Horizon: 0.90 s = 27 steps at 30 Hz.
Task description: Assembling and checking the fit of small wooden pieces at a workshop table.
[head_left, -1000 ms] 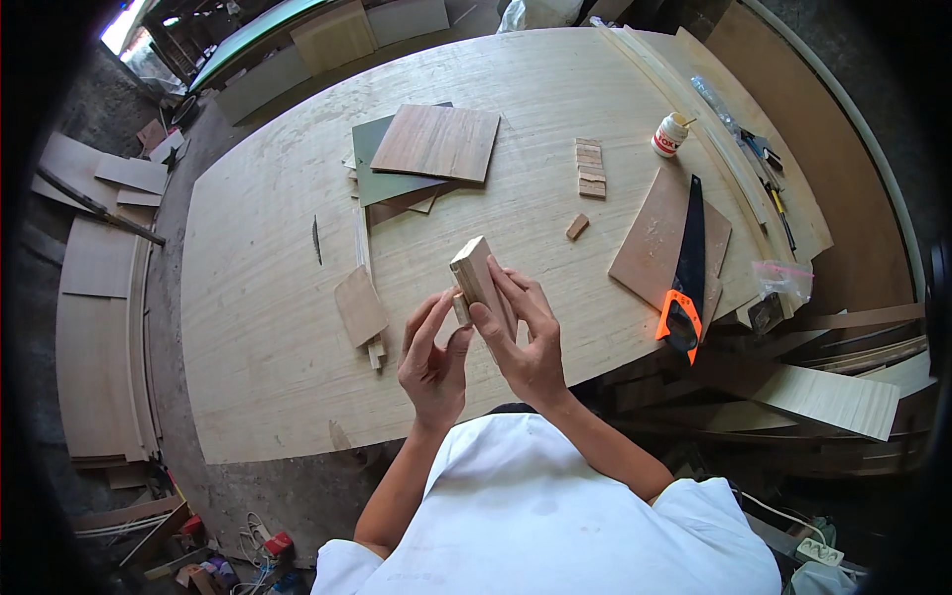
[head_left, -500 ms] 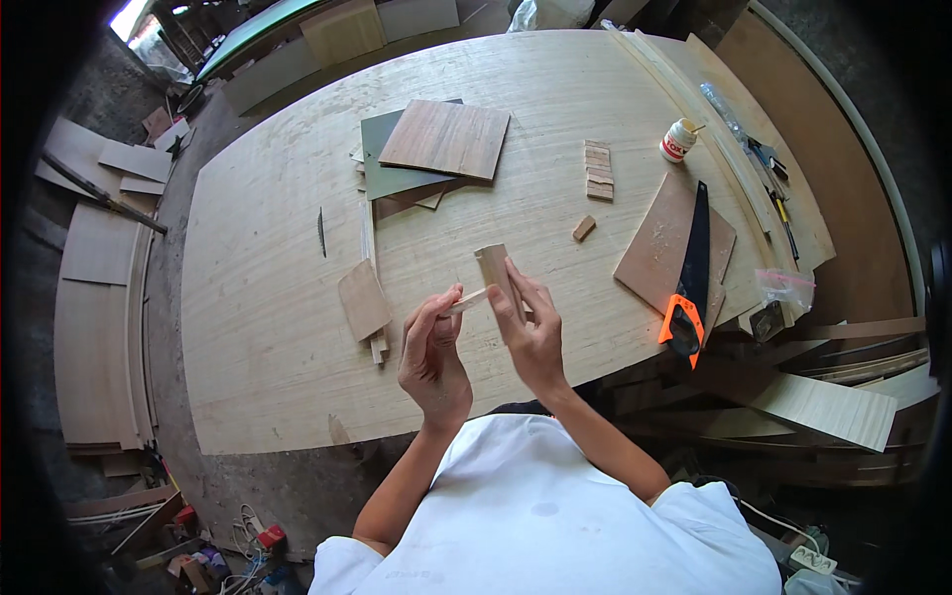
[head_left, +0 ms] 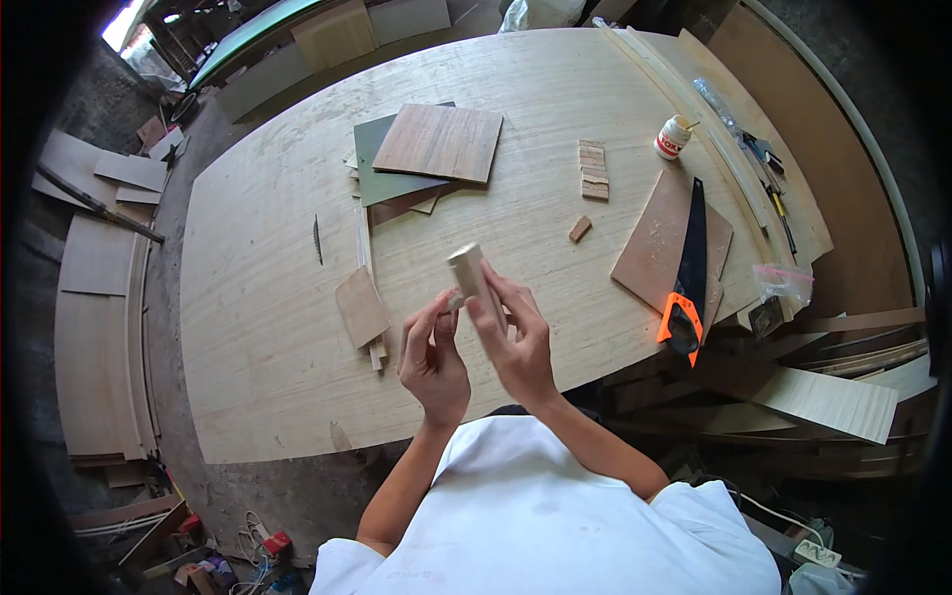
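My right hand [head_left: 521,342] is closed around a short wooden block [head_left: 468,266], its end grain tilted up above the fingers. Beside it, my left hand [head_left: 433,357] pinches a small pale piece [head_left: 455,300] between thumb and fingers, close to the block's side; whether the two touch I cannot tell. Most of that piece is hidden by the fingertips, and its kind does not show. Both hands are above the near part of the plywood table [head_left: 268,377]. To their left lies a thin wooden board [head_left: 362,309] over narrow strips.
Wood panels [head_left: 439,142] are stacked farther back. Rightward lie a small wooden piece [head_left: 580,229], a row of small wooden pieces [head_left: 593,171] and an orange-handled saw [head_left: 692,258] on a board [head_left: 650,233]. A white glue bottle [head_left: 672,137] stands behind. A thin dark blade [head_left: 317,240] lies left.
My right hand has shifted slightly left with the block, nearer the left hand. The pale piece, which stuck out toward the block, now shows only as a small bit at the fingertips.
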Each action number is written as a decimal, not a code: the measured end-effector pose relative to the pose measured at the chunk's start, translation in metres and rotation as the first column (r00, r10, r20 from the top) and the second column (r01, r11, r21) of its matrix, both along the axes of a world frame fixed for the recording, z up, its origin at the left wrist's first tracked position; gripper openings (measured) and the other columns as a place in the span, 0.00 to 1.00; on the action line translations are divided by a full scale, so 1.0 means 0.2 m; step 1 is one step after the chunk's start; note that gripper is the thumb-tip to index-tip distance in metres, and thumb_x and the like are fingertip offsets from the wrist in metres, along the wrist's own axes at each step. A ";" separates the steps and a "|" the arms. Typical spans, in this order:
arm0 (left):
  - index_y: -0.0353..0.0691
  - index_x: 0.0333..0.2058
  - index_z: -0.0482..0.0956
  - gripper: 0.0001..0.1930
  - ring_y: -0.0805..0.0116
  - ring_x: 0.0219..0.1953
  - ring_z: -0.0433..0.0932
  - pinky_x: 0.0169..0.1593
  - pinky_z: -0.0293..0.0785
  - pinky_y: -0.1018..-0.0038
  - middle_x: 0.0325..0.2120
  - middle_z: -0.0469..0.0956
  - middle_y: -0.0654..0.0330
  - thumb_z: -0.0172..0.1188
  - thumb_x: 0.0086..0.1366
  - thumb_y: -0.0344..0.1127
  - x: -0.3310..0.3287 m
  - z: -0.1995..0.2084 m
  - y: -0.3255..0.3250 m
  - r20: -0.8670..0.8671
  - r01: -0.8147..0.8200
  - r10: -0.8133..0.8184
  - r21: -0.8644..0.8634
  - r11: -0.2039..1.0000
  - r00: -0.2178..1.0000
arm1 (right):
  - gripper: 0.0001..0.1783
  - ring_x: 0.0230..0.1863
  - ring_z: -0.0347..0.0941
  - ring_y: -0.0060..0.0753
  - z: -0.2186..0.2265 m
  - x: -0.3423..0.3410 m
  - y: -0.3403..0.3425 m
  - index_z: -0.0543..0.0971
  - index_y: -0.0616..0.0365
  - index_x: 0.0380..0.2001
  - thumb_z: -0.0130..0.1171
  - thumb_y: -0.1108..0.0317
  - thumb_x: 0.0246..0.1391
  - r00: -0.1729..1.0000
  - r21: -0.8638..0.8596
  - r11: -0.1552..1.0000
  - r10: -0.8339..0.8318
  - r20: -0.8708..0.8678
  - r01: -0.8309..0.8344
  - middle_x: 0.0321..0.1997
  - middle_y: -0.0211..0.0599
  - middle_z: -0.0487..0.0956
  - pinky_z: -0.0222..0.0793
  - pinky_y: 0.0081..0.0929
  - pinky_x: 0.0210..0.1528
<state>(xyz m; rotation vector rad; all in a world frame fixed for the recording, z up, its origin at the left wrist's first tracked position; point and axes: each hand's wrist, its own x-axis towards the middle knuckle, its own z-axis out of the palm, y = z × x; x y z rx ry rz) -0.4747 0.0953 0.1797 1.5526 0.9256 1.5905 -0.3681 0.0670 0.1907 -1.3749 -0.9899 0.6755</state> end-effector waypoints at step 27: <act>0.35 0.55 0.76 0.12 0.70 0.53 0.78 0.50 0.76 0.77 0.52 0.79 0.55 0.50 0.76 0.22 -0.04 -0.09 0.02 0.267 0.131 -0.100 -0.100 0.986 0.959 | 0.32 0.58 0.75 0.40 0.08 0.00 -0.05 0.75 0.59 0.65 0.65 0.52 0.63 0.944 0.121 0.993 -0.025 0.329 -0.016 0.57 0.49 0.76 0.73 0.34 0.57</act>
